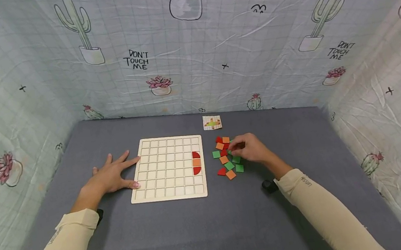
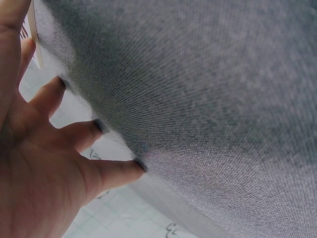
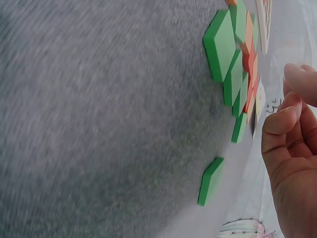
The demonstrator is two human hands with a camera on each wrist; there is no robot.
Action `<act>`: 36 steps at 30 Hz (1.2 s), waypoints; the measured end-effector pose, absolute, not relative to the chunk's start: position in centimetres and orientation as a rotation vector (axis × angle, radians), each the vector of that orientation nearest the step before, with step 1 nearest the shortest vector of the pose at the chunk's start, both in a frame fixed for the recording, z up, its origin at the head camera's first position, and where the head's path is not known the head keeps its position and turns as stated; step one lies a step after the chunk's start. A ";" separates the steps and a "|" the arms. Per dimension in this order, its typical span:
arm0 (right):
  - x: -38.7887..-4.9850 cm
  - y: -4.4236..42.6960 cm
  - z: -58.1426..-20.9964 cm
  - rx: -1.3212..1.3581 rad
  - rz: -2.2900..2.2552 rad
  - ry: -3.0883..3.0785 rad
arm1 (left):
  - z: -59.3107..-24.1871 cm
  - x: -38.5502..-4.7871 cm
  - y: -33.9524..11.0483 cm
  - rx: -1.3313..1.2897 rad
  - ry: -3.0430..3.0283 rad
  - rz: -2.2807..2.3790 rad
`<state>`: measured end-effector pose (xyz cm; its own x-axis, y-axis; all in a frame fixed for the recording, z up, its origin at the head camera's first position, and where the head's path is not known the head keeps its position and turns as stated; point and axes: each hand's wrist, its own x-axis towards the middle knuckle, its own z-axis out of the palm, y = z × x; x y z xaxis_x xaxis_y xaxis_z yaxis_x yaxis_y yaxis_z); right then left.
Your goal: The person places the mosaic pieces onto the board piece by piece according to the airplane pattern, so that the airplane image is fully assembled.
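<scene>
A pale wooden grid board [image 1: 166, 180] lies on the table. Along its right side sit two red quarter-round tiles [image 1: 195, 154] with an orange square tile [image 1: 196, 162] between them. With fingers spread, my left hand [image 1: 110, 177] touches the board's left edge with thumb and index finger; the other fingertips [image 2: 133, 169] rest on the cloth. My right hand [image 1: 248, 147] is over the right side of a loose pile of red, orange and green tiles [image 1: 229, 166]. Its fingers are bent in the right wrist view [image 3: 292, 144]; whether a tile is between the fingertips is hidden.
Behind the pile lies a small picture card [image 1: 212, 122] with a coloured pattern on a grid. Dark grey cloth [image 1: 199, 235] covers the table. Printed fabric walls [image 1: 191, 58] stand at the back and both sides. One green tile [image 3: 210, 181] lies apart from the others.
</scene>
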<state>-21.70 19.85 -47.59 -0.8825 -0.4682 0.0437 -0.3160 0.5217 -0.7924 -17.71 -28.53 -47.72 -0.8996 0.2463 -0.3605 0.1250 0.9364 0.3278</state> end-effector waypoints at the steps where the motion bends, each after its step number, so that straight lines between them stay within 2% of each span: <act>1: -21.7 20.0 -47.6 -0.671 -1.290 2.589 | -47.7 -17.7 -28.6 0.269 2.689 0.418; 36: -24.2 20.9 -48.6 -0.491 -1.241 2.718 | -47.6 -17.4 -28.5 0.262 2.695 0.430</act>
<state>-24.19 20.89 -48.64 -0.9411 -0.3367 0.0310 -0.2440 0.6126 -0.7518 -17.36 -28.49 -47.64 -0.9036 0.2414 -0.3539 0.1192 0.9352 0.3335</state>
